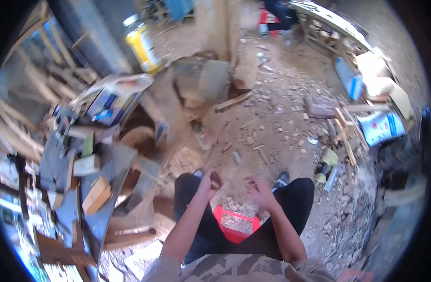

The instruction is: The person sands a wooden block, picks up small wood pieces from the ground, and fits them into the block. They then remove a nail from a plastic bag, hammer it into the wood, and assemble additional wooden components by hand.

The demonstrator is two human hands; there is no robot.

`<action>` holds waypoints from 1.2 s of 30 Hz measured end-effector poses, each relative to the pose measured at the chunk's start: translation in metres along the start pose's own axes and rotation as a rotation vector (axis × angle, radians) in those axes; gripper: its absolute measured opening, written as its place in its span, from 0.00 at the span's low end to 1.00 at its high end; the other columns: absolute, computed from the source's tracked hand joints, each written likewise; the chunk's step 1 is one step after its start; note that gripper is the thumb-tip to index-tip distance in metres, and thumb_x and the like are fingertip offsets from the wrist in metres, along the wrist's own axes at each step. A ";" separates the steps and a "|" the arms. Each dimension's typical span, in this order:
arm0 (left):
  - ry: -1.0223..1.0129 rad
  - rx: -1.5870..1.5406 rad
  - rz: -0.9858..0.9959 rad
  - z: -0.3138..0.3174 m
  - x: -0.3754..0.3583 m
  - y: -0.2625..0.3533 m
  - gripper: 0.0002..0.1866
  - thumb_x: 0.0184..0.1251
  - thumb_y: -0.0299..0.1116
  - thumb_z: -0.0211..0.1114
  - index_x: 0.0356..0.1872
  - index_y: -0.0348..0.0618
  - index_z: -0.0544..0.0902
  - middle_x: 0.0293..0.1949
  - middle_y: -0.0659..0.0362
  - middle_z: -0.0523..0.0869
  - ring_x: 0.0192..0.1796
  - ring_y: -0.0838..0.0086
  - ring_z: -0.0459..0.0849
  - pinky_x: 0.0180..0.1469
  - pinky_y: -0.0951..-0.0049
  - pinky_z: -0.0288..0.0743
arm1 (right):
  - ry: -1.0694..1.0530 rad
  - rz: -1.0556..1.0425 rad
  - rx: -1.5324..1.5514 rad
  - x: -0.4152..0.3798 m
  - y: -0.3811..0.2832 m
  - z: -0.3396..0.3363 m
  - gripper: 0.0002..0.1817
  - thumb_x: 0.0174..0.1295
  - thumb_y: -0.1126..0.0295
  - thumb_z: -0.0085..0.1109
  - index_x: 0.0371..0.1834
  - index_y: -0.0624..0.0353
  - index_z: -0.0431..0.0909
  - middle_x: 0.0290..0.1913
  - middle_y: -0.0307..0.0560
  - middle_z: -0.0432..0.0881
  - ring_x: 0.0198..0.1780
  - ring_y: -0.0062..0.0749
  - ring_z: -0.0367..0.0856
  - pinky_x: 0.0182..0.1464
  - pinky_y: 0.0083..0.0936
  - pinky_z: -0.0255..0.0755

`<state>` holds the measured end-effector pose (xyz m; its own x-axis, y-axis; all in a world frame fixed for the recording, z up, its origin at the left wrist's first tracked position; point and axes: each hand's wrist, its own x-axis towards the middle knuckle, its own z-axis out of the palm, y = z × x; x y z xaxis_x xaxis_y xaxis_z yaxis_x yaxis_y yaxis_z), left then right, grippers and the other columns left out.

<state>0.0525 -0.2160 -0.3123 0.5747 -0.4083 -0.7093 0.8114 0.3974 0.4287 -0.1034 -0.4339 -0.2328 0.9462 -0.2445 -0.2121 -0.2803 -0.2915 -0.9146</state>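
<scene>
A small dark wood piece sits pinched in the fingers of the left hand, above the knees; the right hand hovers beside it, fingers loosely curled, empty, over a red stool and littered floor.

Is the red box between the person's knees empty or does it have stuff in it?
It has stuff in it. The red box shows pale bits, like wood chips, inside its rim; how full cannot be told. The left hand holds a small brown piece above.
</scene>
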 end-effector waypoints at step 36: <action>-0.226 -0.232 0.633 0.047 -0.300 0.117 0.28 0.91 0.54 0.51 0.73 0.42 0.80 0.63 0.55 0.88 0.66 0.65 0.88 0.75 0.59 0.77 | -0.232 -1.239 -0.509 0.002 -0.314 0.108 0.31 0.55 0.70 0.83 0.65 0.48 0.84 0.52 0.41 0.91 0.53 0.43 0.90 0.63 0.44 0.74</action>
<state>-0.0201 -0.0859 -0.0233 0.9566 -0.1916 -0.2195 0.2853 0.7693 0.5717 0.0040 -0.2430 0.0171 0.6093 0.5706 0.5506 0.7866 -0.5226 -0.3288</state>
